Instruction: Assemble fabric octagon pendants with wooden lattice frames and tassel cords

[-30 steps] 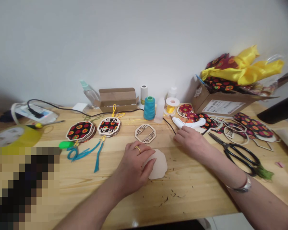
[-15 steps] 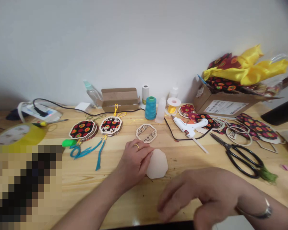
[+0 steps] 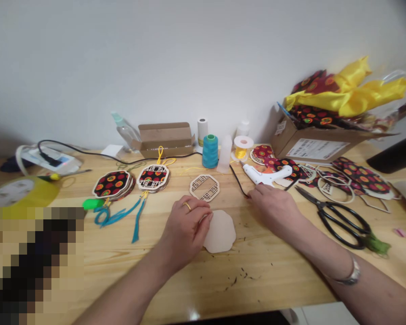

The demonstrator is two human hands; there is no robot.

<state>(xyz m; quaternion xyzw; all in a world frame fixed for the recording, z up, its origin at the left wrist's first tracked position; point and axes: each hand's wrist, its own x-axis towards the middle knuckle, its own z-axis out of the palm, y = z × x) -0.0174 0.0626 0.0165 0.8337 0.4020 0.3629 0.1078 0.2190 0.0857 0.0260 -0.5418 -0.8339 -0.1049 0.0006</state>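
A plain pale scalloped plate (image 3: pixel 221 232) lies flat on the table, and my left hand (image 3: pixel 189 223) has its left edge between thumb and fingers. My right hand (image 3: pixel 274 207) is at the white hot glue gun (image 3: pixel 269 174), its fingers curled against the lower part of the gun; the fingertips are partly hidden. Just beyond my left hand rests a wooden lattice frame (image 3: pixel 205 188) with an open middle. Further left lie finished-looking ornaments with patterned fabric, one topped by a yellow loop (image 3: pixel 154 177) and one beside it (image 3: pixel 113 184), with blue tassels (image 3: pixel 137 221).
Black-handled scissors (image 3: pixel 345 221) lie on the right. Behind stand a teal thread cone (image 3: pixel 210 152), a yellow thread spool (image 3: pixel 242 149) and an open narrow carton (image 3: pixel 167 146). A cardboard box (image 3: pixel 314 146) holds fabric. Dark scraps dot the table (image 3: pixel 176 280); a black cord (image 3: pixel 122 159) crosses the back.
My right hand has moved forward from the front of the table to the glue gun. My left hand stays at the plate's edge. The view has shifted slightly.
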